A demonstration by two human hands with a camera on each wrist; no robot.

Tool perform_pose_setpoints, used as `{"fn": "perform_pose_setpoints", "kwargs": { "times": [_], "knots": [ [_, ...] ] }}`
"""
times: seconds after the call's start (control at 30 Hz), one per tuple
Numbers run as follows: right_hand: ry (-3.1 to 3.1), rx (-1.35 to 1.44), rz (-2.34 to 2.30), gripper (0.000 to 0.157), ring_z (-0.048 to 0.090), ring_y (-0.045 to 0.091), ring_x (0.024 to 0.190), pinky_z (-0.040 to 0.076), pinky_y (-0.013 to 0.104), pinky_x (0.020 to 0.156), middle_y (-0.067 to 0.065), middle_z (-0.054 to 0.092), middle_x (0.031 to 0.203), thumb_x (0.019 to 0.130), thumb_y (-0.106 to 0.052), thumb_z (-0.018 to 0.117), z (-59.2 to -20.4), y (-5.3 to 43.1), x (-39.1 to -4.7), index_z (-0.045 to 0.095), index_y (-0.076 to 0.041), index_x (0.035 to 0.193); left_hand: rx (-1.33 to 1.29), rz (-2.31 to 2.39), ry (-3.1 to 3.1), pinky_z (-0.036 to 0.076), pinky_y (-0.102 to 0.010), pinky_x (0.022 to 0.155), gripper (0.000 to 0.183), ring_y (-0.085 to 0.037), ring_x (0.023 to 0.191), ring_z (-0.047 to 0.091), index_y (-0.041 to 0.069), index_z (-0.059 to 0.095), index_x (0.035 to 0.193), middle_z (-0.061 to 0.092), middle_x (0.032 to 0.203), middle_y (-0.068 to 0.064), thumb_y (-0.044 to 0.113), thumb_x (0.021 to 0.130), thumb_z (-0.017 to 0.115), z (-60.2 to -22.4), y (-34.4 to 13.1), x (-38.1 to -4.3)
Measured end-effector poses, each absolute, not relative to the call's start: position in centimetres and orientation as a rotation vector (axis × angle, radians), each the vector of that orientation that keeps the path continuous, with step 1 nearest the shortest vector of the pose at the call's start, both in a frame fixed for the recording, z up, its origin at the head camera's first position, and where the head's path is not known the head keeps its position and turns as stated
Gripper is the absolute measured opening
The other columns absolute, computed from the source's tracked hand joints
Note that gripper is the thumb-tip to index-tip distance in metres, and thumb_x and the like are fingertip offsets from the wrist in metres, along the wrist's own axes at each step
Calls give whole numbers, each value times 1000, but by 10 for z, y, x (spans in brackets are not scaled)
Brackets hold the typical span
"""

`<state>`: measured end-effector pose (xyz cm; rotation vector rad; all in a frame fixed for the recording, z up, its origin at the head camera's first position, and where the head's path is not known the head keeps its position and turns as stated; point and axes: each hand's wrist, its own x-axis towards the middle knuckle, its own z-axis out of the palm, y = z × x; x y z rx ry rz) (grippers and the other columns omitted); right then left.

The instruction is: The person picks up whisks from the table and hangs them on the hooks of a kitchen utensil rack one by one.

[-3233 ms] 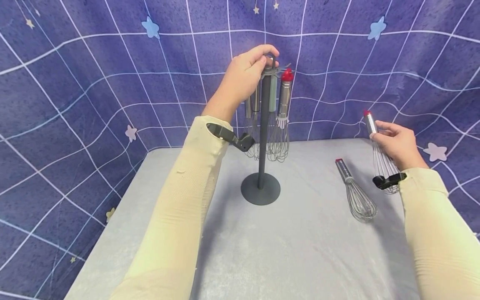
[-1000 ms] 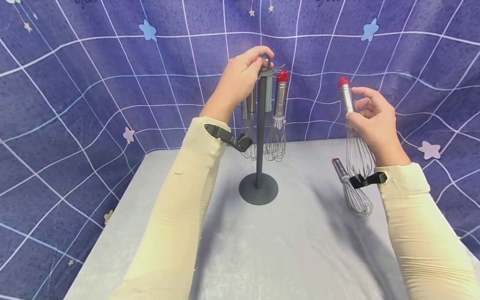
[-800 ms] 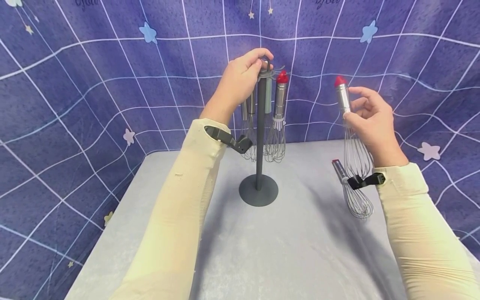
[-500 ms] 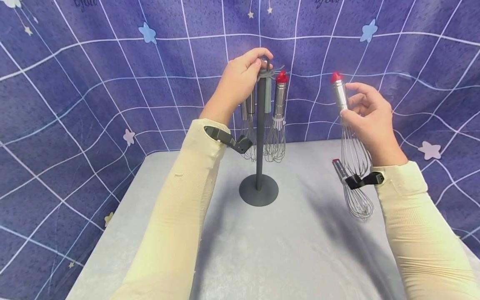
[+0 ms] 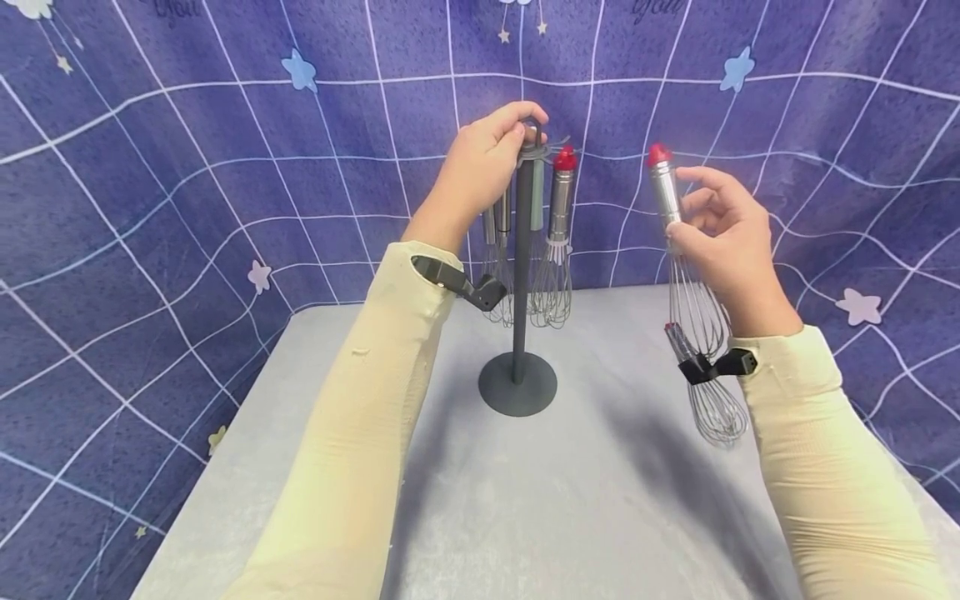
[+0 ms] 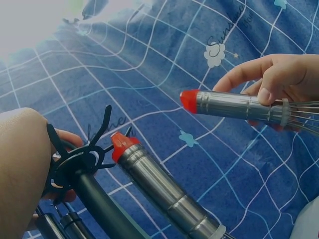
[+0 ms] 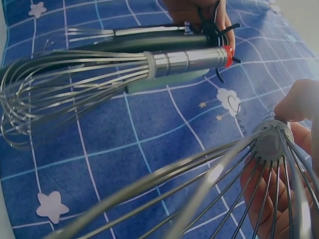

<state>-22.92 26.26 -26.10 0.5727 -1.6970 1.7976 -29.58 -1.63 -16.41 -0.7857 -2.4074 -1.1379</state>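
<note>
My left hand grips the top loop of a dark grey hanging stand. Several whisks hang from its hooks, among them a red-tipped steel whisk on the right side and one with a pale green handle. To the right of the stand, my right hand pinches another red-tipped steel whisk by the lower handle. That whisk is raised off the table, handle up, wires down. In the left wrist view its red tip stands apart from the hooks.
A smaller whisk with a red end lies on the grey table, below the right hand and partly covered by the wrist camera. A blue curtain with white lines and stars hangs behind and at both sides.
My right hand has lifted the red-tipped whisk from the far right and carried it left towards the stand. The left hand keeps its grip on the stand's top.
</note>
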Motion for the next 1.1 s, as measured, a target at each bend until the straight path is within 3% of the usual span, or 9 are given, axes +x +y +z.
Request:
{"fn": "perform_pose_setpoints", "kwargs": {
  "times": [1.1],
  "knots": [
    [-1725, 670, 1647, 59, 57, 12, 58, 51, 20, 51, 9, 64, 84, 75, 20, 59, -254, 229, -221, 67, -7, 128, -779, -1068, -2408, 44, -27, 89, 34, -7, 107, 60, 27, 64, 128, 70, 118, 8, 23, 109, 36, -164, -15, -292]
  ]
}}
